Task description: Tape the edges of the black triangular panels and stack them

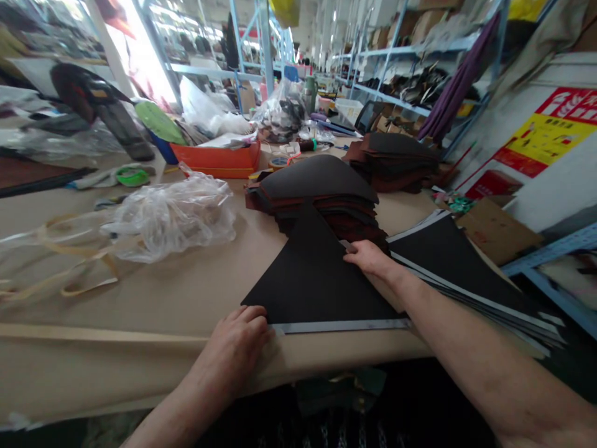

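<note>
A black, roughly triangular sheet (321,280) lies on the brown-covered table (186,298), with a grey strip (340,325) along its near edge. My left hand (247,330) rests on the sheet's near left corner, fingers curled over it; whether it pinches the sheet is hard to tell. At the sheet's right edge, my right hand (366,255) is closed on the end of a small grey strip (347,246). To the right lies a pile of black pieces with grey edge strips (448,255). Behind the sheet rises a stack of dark pieces (317,180).
Crumpled clear plastic (172,214) and tan straps (93,264) lie on the left. Farther back are an orange tray (214,160), a second dark stack (396,155) and a black handheld tool (107,109). A cardboard box (499,230) and blue shelving (555,252) stand right.
</note>
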`<action>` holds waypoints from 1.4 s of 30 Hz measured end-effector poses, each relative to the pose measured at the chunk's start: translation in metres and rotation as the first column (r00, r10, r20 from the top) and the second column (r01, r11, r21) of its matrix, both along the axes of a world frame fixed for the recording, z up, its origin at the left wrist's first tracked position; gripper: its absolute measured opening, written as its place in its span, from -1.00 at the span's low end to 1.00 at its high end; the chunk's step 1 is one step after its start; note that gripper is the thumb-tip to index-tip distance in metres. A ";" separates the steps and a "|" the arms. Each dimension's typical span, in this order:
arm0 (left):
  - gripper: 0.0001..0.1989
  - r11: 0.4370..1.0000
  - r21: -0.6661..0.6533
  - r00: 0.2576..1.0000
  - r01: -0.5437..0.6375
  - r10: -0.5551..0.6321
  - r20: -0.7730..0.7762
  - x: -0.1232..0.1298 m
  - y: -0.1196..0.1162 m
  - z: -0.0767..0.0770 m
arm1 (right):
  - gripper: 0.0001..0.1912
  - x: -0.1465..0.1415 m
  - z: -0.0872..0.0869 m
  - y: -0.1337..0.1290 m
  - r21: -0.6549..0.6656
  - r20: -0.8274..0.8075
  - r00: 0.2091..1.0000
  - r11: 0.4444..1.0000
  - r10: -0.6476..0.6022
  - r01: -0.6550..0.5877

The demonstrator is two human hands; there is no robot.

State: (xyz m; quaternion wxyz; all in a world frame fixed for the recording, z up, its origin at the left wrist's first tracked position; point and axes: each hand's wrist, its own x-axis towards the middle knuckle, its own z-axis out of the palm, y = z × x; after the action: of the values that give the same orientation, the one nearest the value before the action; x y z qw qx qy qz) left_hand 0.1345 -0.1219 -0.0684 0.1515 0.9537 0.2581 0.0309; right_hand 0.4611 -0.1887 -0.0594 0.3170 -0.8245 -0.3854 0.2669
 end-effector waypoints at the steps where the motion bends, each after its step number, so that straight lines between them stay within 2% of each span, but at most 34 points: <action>1: -0.71 1.000 0.007 1.000 0.007 -0.007 0.011 0.003 0.001 0.001 | -0.88 0.002 0.004 -0.008 0.006 -0.043 0.999 1.000 0.004 -0.004; 3: -0.70 0.999 0.016 0.999 0.030 -0.030 0.036 0.011 0.001 0.004 | -0.80 0.006 0.013 -0.034 0.026 -0.131 0.991 1.000 0.012 -0.008; 6: -0.72 0.997 -0.005 0.995 0.077 -0.077 0.061 0.026 -0.005 0.009 | -0.68 0.005 0.021 -0.086 0.069 -0.240 0.971 0.998 0.016 0.001; 8: -0.73 0.993 -0.038 0.993 0.110 -0.108 0.047 0.035 -0.012 0.011 | -0.63 -0.002 0.018 -0.121 0.091 -0.322 0.947 0.995 -0.018 0.050; 11: -0.76 0.984 -0.086 0.987 0.157 -0.156 0.025 0.047 -0.028 0.011 | -0.60 -0.019 0.004 -0.165 0.037 -0.399 0.908 0.987 -0.127 0.155; 13: -0.78 0.974 -0.115 0.980 0.196 -0.197 0.005 0.053 -0.038 0.010 | -0.60 -0.030 -0.006 -0.186 -0.032 -0.402 0.902 0.987 -0.158 0.159; 17: -0.80 0.967 -0.166 0.979 0.192 -0.202 -0.039 0.057 -0.051 0.009 | -0.65 -0.043 -0.017 -0.214 -0.099 -0.459 0.882 0.993 -0.105 0.066; 19: -0.79 0.966 -0.187 0.980 0.177 -0.190 -0.057 0.056 -0.053 0.009 | -0.67 -0.044 -0.018 -0.222 -0.091 -0.378 0.914 0.989 -0.145 0.119; 21: -0.78 0.965 -0.191 0.978 0.178 -0.195 -0.078 0.052 -0.054 0.008 | -0.69 -0.048 -0.017 -0.228 -0.062 -0.203 0.954 0.975 -0.222 0.214; 23: -0.80 0.961 -0.193 0.974 0.197 -0.215 -0.076 0.047 -0.055 0.006 | -0.75 -0.059 -0.016 -0.231 -0.040 -0.068 0.975 0.977 -0.213 0.211; 25: -0.80 0.956 -0.200 0.973 0.213 -0.227 -0.050 0.042 -0.055 0.003 | -0.81 -0.075 -0.016 -0.230 -0.034 -0.025 0.995 0.995 -0.098 0.097; 28: -0.76 0.958 -0.160 0.971 0.238 -0.238 0.016 0.041 -0.054 -0.004 | -0.61 -0.089 -0.017 -0.220 -0.039 0.020 0.997 0.997 0.074 -0.073; 30: -0.77 0.959 -0.110 0.965 0.262 -0.261 0.023 0.046 -0.051 -0.007 | -0.61 -0.078 -0.014 -0.209 -0.021 0.124 0.990 0.998 0.064 -0.062; 34: -0.82 0.948 -0.106 0.944 0.300 -0.311 -0.112 0.059 -0.044 -0.007 | -0.63 -0.023 -0.010 -0.186 0.017 0.365 0.929 0.998 -0.058 0.056; 36: -0.82 0.949 -0.108 0.942 0.295 -0.308 -0.133 0.056 -0.041 -0.006 | -0.64 -0.004 -0.013 -0.175 -0.020 0.397 0.918 0.999 -0.018 0.028; 38: -0.80 0.953 -0.086 0.948 0.289 -0.298 -0.114 0.045 -0.040 -0.007 | -0.65 -0.004 -0.019 -0.166 -0.076 0.368 0.927 0.996 0.077 -0.053; 42: -0.72 0.950 -0.024 0.947 0.312 -0.313 -0.072 0.009 -0.047 -0.009 | -0.65 -0.042 -0.026 -0.158 -0.160 0.319 0.923 0.972 0.217 -0.173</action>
State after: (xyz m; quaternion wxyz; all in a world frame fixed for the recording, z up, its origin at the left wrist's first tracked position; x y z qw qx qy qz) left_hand 0.1432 -0.1689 -0.0774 0.1507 0.9820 0.1094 -0.0309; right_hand 0.4190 -0.3471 -0.0852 0.1652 -0.8338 -0.4959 0.1776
